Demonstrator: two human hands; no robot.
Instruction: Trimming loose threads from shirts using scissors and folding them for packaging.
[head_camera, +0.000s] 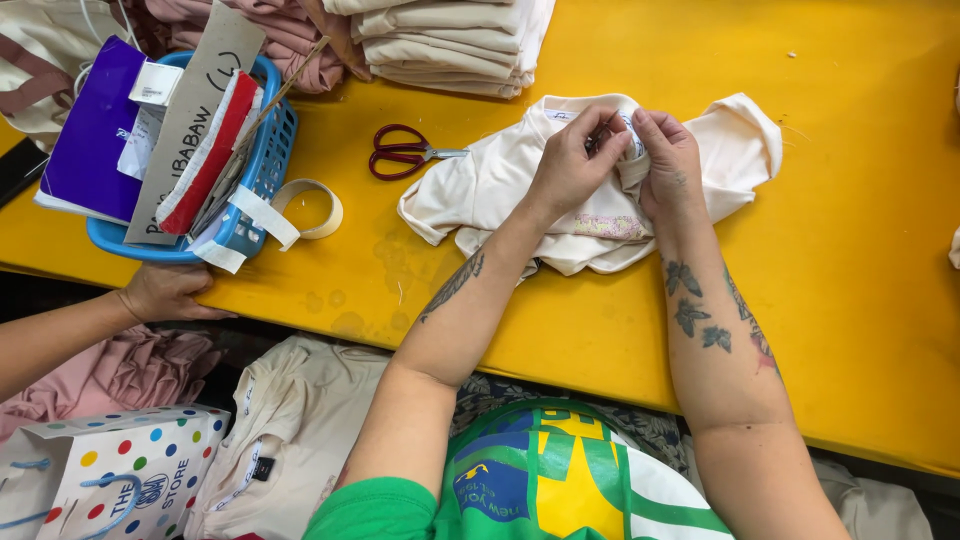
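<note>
Cream cotton lies bunched on the yellow table (860, 300): a small shirt (480, 190), crumpled, its sleeves splayed to either side and a pale patterned patch showing near its lower edge. Closest to the person, below the table edge, sit a polka-dot paper bag (110, 470), a heap of cream cloth (290, 420) and some pink cloth (120, 370). Both of the person's hands are at the shirt's neckline, in the middle of the table. The left hand (572, 160) has its fingertips pressed together, pinching the fabric at the collar, and the right hand (668, 160) pinches the same fold just beside it, thumbs nearly touching. One pair of red-handled scissors (405, 152) rests just left of the shirt, blades pointing toward it. Farther left, one roll of white tape (312, 208) lies beside one blue basket (262, 160) stuffed with cards, labels and a purple booklet. Another person's hand (165, 292) rests on the table edge under that basket. At the far side, one stack of folded cream shirts (450, 45) sits beside folded pink ones (290, 40).
</note>
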